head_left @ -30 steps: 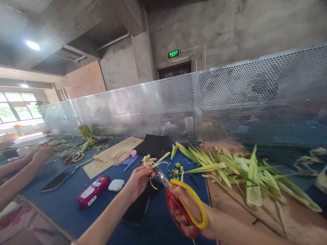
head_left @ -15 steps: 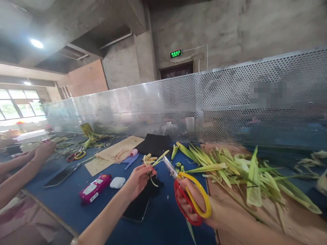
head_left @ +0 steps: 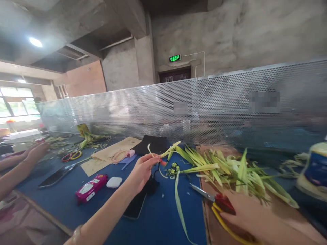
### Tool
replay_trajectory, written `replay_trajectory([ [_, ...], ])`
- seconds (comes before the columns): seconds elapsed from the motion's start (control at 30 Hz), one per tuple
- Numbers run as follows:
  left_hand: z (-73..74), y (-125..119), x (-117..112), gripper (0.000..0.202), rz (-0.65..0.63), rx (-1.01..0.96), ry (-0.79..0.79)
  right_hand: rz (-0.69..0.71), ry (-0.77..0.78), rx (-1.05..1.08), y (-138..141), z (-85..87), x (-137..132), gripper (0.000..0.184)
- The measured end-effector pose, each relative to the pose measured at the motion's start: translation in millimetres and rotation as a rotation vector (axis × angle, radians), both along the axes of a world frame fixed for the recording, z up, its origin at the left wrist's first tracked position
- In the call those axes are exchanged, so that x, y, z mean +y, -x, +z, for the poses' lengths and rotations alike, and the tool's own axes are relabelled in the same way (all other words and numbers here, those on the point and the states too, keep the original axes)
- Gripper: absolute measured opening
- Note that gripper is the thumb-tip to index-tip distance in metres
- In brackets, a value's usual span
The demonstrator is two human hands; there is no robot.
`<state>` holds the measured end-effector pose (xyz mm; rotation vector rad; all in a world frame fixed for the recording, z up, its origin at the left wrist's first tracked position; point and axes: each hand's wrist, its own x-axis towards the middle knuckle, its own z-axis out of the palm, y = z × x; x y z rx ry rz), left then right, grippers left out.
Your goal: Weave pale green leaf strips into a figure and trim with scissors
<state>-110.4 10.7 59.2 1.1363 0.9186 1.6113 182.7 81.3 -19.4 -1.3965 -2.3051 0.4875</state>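
My left hand (head_left: pixel 143 172), closed in a pinch, holds thin pale-green corn husk strips (head_left: pixel 171 148) above the blue table. Something small and red shows by its fingertips; I cannot make out whether it is a separate piece. At the cardboard's left edge my right hand (head_left: pixel 238 207) is closed about the handles of scissors (head_left: pixel 204 192), red and yellow, their blades pointing left and nearly together. Part of the handles is hidden under the fingers. Between the hands lie a small green bundle (head_left: pixel 173 170) and a long husk strip (head_left: pixel 179 204).
Loose corn husks (head_left: pixel 230 168) are heaped on cardboard (head_left: pixel 213 224) at right, near a bottle (head_left: pixel 315 170). A pink power strip (head_left: pixel 91 188), white case (head_left: pixel 114 182) and phone (head_left: pixel 135 206) lie at left. A perforated metal screen (head_left: pixel 127 112) stands behind. Another person's hands (head_left: pixel 35 153) work far left.
My right hand has moved right and down with the scissors, away from my left hand. The left hand has shifted slightly right and up with the strips.
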Motion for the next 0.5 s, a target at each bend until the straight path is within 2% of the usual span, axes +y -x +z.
replay_trajectory([
  [0.07,-6.6,-25.3,7.9,0.006,-0.091,-0.062,0.026,0.012,-0.167,-0.126,-0.7,13.0,-11.3,0.022],
  [0.1,-10.0,-39.5,11.3,0.006,-0.140,-0.088,0.036,0.033,-0.209,-0.108,1.8,22.2,-18.8,0.022],
  [0.13,-13.0,-54.1,14.2,0.007,-0.187,-0.110,0.045,0.080,-0.186,-0.034,5.7,31.8,-26.8,0.022],
  [0.23,-19.3,-95.5,19.2,0.005,-0.313,-0.137,0.079,0.246,0.152,0.375,21.0,53.9,-46.6,0.027],
  [0.3,-22.1,-116.6,20.9,0.009,-0.386,-0.133,0.102,0.291,0.358,0.664,27.7,58.3,-53.7,0.027],
  [0.37,-25.9,-130.5,22.8,0.012,-0.419,-0.128,0.106,0.183,0.468,0.898,28.1,55.8,-56.8,0.023],
  [0.4,-28.4,-135.0,24.1,0.011,-0.414,-0.126,0.099,0.121,0.460,0.951,26.1,53.0,-57.5,0.023],
  [0.5,-39.3,-141.2,28.1,0.007,-0.332,-0.131,0.047,-0.012,0.298,0.983,17.3,40.5,-57.0,0.024],
])
